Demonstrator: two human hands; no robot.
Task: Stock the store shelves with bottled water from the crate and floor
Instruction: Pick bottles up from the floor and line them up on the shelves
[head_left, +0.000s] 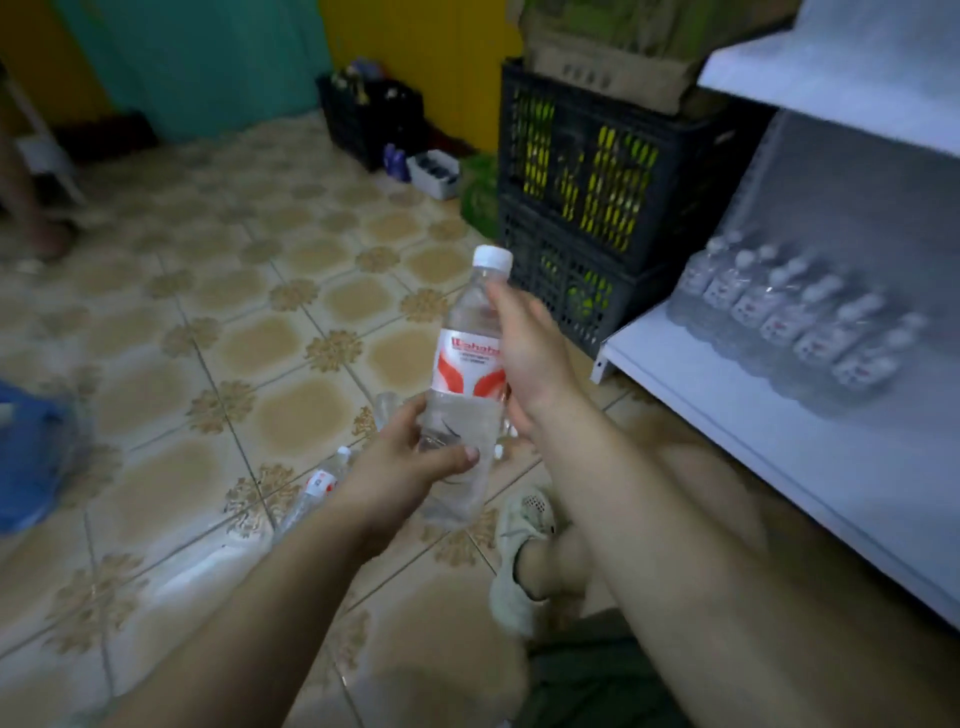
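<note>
A clear water bottle (465, 358) with a white cap and a red-and-white label is held upright above the tiled floor. My left hand (415, 457) grips its lower body, thumb across the front. My right hand (524, 353) lies against the bottle's right side at the label and neck, fingers extended upward. A row of several matching bottles (795, 317) stands on the white lower shelf (779, 447) at the right. Another bottle (322, 483) lies on the floor behind my left wrist.
Stacked dark plastic crates (587, 192) with yellow-green contents stand beside the shelf, cardboard on top. A blue object (31, 457) sits at the left edge. Another dark crate (369, 119) stands by the far wall. A person's foot (47, 239) is at far left. My shoe (519, 551) is below.
</note>
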